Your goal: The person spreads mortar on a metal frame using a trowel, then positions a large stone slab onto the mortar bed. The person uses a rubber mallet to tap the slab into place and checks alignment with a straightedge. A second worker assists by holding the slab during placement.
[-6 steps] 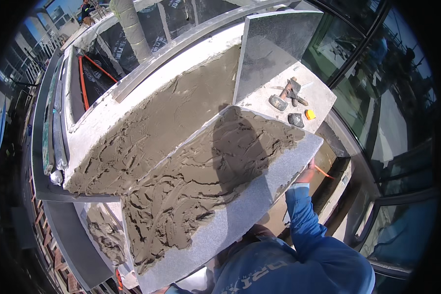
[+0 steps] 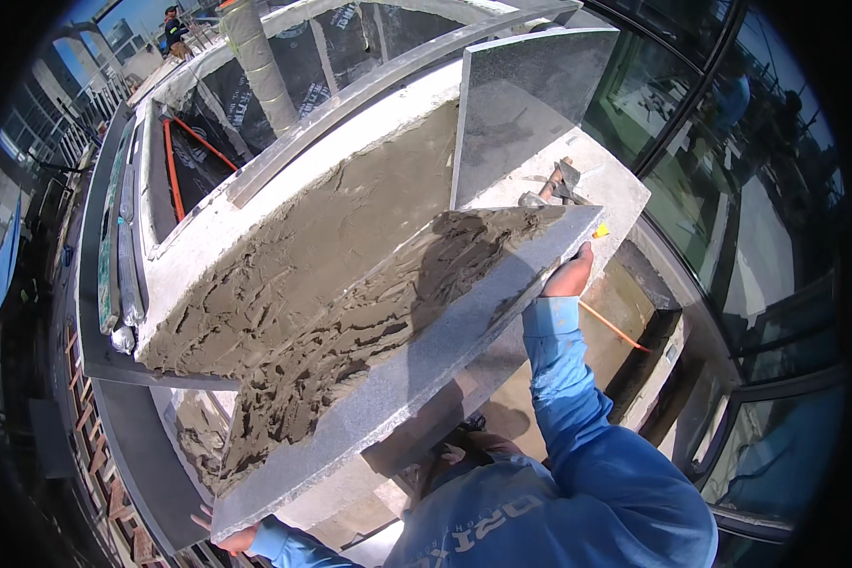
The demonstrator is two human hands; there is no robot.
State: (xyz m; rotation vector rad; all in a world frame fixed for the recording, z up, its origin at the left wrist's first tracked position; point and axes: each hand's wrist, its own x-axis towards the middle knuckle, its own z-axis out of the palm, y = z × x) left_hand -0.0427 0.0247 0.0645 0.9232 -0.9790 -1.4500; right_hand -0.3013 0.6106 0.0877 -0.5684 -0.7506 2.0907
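A long grey stone slab (image 2: 398, 379), coated with ridged wet mortar (image 2: 303, 388) except along its near strip, is raised and tilted in both hands. My right hand (image 2: 570, 270) grips its right end near the upper corner. My left hand (image 2: 237, 535) grips the lower left end, with some fingers showing past the edge. The slab’s far edge lies along the foot of a curved white wall (image 2: 182, 284), whose face carries a layer of mortar (image 2: 379, 189); whether they touch is unclear.
An upright slab (image 2: 525, 104) stands on a white ledge (image 2: 617, 204) with tools (image 2: 563, 180) and a small yellow object (image 2: 601, 229). A metal strip (image 2: 341, 95) follows the wall top. Glass panels (image 2: 767, 284) flank the right. A co-worker (image 2: 173, 31) is far off at top left.
The slab’s right end and my right hand have risen, tilting the slab and hiding more of the tools. Its left end has shifted leftward, bringing my left hand further into view.
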